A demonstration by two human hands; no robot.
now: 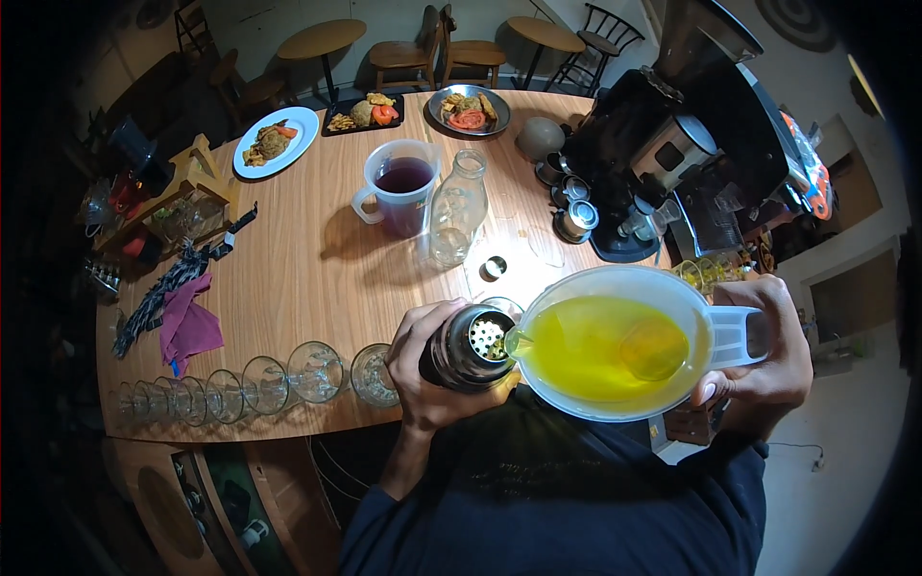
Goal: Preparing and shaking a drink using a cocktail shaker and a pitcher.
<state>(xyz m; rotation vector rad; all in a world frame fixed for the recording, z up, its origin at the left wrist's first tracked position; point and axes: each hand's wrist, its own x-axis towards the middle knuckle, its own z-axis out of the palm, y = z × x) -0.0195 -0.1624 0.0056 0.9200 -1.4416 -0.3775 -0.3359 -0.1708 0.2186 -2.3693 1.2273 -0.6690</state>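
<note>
My left hand (419,372) is wrapped round a dark cocktail shaker (444,357) whose perforated metal strainer top is uncovered. My right hand (776,350) grips the handle of a translucent plastic measuring jug (704,331) holding yellow-green liquid (586,350). The jug is tilted to the left, its spout right at the strainer. Whether liquid is running through the holes is hard to make out. Beyond the shaker, a small round metal cap (494,268) lies on the wooden table (298,278). Farther back, a clear glass bottle (459,211) stands beside another plastic jug (401,197) with dark purple liquid.
Several empty glasses (266,384) line the near left edge. A purple cloth (189,322) lies at left. Food sits on a white plate (305,144), a black tray (341,129) and a metal dish (499,123). A black coffee grinder (624,125) stands at right.
</note>
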